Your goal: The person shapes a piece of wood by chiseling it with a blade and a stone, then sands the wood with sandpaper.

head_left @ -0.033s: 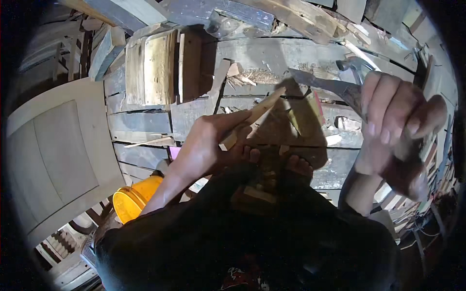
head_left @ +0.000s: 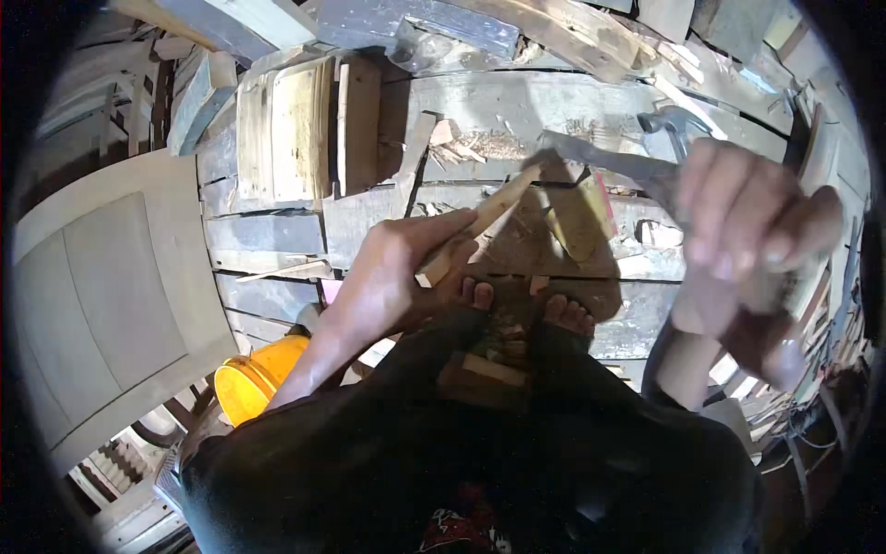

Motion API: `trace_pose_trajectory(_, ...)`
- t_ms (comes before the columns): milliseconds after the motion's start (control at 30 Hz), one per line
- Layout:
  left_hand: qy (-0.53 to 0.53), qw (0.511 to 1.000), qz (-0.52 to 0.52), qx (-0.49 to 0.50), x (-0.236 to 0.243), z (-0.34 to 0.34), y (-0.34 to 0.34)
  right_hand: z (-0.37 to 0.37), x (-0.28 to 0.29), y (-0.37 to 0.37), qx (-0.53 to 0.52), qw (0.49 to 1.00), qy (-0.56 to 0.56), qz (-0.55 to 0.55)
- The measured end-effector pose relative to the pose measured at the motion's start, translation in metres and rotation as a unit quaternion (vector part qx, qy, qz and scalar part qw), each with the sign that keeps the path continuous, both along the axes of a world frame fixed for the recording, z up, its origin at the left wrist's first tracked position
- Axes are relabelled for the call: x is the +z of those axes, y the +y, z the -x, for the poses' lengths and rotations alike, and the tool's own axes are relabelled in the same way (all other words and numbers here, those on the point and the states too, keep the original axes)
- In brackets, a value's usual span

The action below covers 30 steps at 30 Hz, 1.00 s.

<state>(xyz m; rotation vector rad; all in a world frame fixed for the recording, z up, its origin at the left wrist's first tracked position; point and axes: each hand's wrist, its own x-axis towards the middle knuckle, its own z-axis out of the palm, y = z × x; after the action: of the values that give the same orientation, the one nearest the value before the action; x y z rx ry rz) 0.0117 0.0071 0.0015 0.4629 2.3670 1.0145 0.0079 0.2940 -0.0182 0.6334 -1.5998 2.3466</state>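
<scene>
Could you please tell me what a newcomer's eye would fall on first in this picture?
Probably the bright yellow bucket at the lower left, which stands out against the greys and browns. Next might come the dark blade held in the right hand on the right, and the pale wooden stick held in the left hand near the middle.

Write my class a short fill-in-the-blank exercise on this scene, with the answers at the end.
1. The left hand grips a pale stick made of ____.
2. The long blade is held in the person's ____ hand.
3. The toes show because the person's feet are ____.
4. The yellow bucket is on the person's ____ side.

Missing words: wood; right; bare; left.
</scene>
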Motion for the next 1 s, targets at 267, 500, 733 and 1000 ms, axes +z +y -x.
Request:
trace_pose_trajectory(267, 0.019, 1.000, 0.004, -0.012, -0.007, -0.001, 0.002, 0.012, -0.033, -0.013, -0.120, 0.986, -0.116, -0.021)
trace_pose_trajectory(500, -0.010, 1.000, 0.017, 0.004, 0.002, 0.002, 0.005, 0.024, 0.008, 0.017, 0.133, 0.970, 0.205, 0.014)
trace_pose_trajectory(733, 0.007, 1.000, 0.004, -0.016, 0.002, 0.003, 0.003, 0.021, -0.049, -0.029, -0.093, 0.988, -0.113, -0.040)
trace_pose_trajectory(1000, 0.012, 0.999, -0.006, -0.035, -0.004, 0.003, -0.002, 0.034, 0.041, 0.070, 0.222, 0.956, 0.163, -0.104)
